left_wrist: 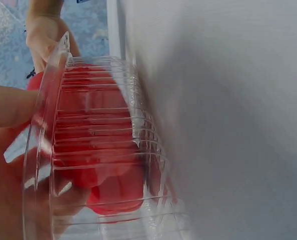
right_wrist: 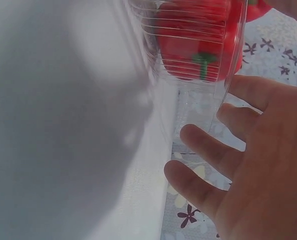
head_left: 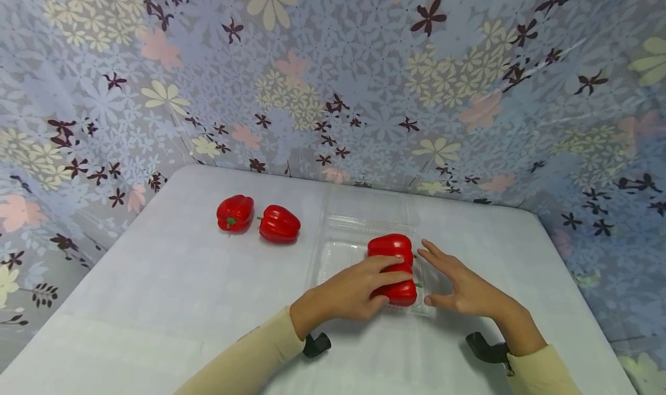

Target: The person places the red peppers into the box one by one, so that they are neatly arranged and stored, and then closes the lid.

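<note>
Plainly, the work looks partway along. On the white counter (head_left: 156, 268) stands a clear plastic box (head_left: 337, 262), and 2 red peppers show inside it, side by side towards its right end: the far pepper (head_left: 390, 246) and the near pepper (head_left: 402, 295), with their stems pointing right. Fingers cover part of them, so I cannot tell whether anything more lies underneath. Left of the box, well apart from it, 2 more red peppers rest on the counter: the outer pepper (head_left: 236, 213) with its green stem towards the viewer, and the inner pepper (head_left: 281, 224) on its side. Those 2 appear to be what is left to load, and the left part of the box has bare floor to take them. Beyond the box its clear lid (head_left: 366, 205) seems to lie folded back, so closing up is probably not done either.

As for the hands, the left hand (head_left: 351, 288) grasps the near pepper from above. The right hand (head_left: 460, 279) is released, fingers spread beside the right wall; whether it touches the rim I cannot tell.
</note>
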Tool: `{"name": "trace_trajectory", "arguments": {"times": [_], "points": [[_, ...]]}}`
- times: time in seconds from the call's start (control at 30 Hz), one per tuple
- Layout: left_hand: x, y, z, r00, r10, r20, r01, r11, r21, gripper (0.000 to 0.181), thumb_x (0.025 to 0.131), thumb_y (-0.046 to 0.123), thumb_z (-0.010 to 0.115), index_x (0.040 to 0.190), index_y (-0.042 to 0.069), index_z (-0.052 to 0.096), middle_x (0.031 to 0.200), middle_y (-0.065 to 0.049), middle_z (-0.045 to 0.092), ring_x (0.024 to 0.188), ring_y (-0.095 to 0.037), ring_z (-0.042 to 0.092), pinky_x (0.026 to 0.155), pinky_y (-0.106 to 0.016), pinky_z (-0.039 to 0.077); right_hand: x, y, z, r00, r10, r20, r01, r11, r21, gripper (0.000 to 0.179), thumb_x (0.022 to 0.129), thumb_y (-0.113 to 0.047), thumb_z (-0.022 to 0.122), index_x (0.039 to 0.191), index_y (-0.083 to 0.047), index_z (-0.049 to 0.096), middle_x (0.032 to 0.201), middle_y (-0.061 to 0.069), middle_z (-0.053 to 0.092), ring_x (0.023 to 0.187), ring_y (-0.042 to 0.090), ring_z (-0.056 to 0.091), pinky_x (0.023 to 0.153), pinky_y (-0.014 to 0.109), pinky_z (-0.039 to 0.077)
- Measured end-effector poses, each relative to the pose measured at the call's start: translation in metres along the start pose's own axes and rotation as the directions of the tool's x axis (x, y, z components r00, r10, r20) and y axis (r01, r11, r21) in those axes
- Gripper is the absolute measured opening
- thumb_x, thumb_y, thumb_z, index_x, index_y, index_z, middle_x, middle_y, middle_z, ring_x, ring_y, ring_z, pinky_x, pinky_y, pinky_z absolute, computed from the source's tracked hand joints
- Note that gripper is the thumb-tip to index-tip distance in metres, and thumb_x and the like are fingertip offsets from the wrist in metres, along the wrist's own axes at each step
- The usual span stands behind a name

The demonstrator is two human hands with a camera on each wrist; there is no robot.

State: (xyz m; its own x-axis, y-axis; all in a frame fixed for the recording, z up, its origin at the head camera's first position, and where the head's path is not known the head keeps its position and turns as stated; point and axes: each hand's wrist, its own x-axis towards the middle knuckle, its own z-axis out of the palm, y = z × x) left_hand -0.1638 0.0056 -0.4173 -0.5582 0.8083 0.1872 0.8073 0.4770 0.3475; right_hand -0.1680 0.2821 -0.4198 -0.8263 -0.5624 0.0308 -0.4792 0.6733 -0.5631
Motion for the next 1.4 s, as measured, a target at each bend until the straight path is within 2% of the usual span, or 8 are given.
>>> {"name": "trace_trajectory", "arguments": {"times": [0.13,0.37,0.63,1.0,1.2,1.4], "points": [[0.0,0.001,0.001,0.999,-0.026,0.027,0.026,1.0,-0.007,0.058,0.093,0.019,0.062,0.149,0.023,0.047,0.159,0.001,0.041,0.148,-0.022,0.037,0.118,-0.036,0.039,0.0,-0.001,0.0,1.0,0.001,-0.002,-0.001,1.0,0.002,0.087,0.081,-0.027,0.079,0.152,-0.001,0.035,0.161,0.029,0.023,0.141,0.054,0.03,0.101,0.079,0.032],[0.0,0.0,0.008,0.999,-0.025,0.031,0.023,0.997,0.075,0.056,0.096,0.02,0.059,0.15,0.025,0.044,0.16,0.002,0.038,0.148,-0.024,0.037,0.118,-0.036,0.039,-0.001,-0.005,-0.001,1.0,0.004,-0.001,-0.004,1.0,0.01,0.088,0.081,-0.027,0.079,0.152,-0.001,0.035,0.161,0.03,0.022,0.141,0.055,0.03,0.101,0.079,0.032],[0.0,0.002,0.006,0.999,-0.032,0.041,0.026,0.989,0.149,0.056,0.098,0.024,0.057,0.151,0.028,0.042,0.161,0.003,0.037,0.148,-0.024,0.036,0.116,-0.041,0.042,0.0,-0.003,-0.001,1.0,-0.001,0.0,0.001,1.0,-0.003,0.088,0.081,-0.027,0.08,0.152,-0.001,0.035,0.161,0.029,0.022,0.141,0.055,0.03,0.102,0.079,0.032],[-0.001,0.002,-0.001,0.998,-0.043,0.049,0.037,0.991,0.13,0.058,0.097,0.024,0.059,0.152,0.026,0.041,0.162,0.001,0.035,0.149,-0.024,0.036,0.118,-0.04,0.039,0.0,-0.002,-0.001,1.0,0.016,0.001,-0.016,1.0,-0.007,0.088,0.081,-0.029,0.079,0.153,-0.003,0.035,0.162,0.027,0.022,0.142,0.053,0.029,0.102,0.079,0.032],[-0.012,0.003,-0.014,0.996,-0.09,0.03,0.087,0.993,0.084,0.057,0.095,0.023,0.061,0.15,0.025,0.045,0.161,0.001,0.038,0.147,-0.026,0.039,0.117,-0.042,0.041,0.0,-0.004,-0.002,1.0,0.026,0.001,-0.026,0.999,-0.023,0.088,0.081,-0.03,0.079,0.153,-0.004,0.035,0.162,0.026,0.023,0.141,0.053,0.03,0.101,0.079,0.033],[-0.034,-0.001,-0.027,0.994,-0.107,0.0,0.106,0.99,0.093,0.053,0.095,0.023,0.062,0.146,0.023,0.049,0.158,0.002,0.041,0.147,-0.021,0.039,0.118,-0.04,0.039,0.0,-0.004,-0.002,1.0,0.023,0.004,-0.023,0.999,-0.029,0.088,0.081,-0.03,0.078,0.152,-0.002,0.035,0.161,0.027,0.023,0.141,0.052,0.031,0.101,0.079,0.033]]}}
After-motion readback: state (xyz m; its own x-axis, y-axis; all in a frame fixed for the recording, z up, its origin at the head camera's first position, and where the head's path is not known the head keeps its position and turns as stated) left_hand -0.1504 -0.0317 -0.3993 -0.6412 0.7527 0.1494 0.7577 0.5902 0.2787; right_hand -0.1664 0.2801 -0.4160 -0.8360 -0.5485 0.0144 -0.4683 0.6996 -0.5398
